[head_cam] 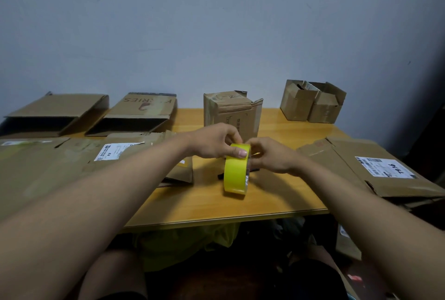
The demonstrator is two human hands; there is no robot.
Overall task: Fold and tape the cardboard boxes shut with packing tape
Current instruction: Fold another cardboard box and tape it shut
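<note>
The left hand (214, 142) grips the yellow tape roll (236, 169); the right hand (269, 155) pinches at its edge and should peel the free end slowly

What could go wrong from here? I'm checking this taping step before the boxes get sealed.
1. Both hands, left hand and right hand, hold the yellow tape roll above the table; a slip could drop it or let it roll off the near edge.
2. The upright box just behind has raised top flaps; pulling tape may knock it over.
</note>
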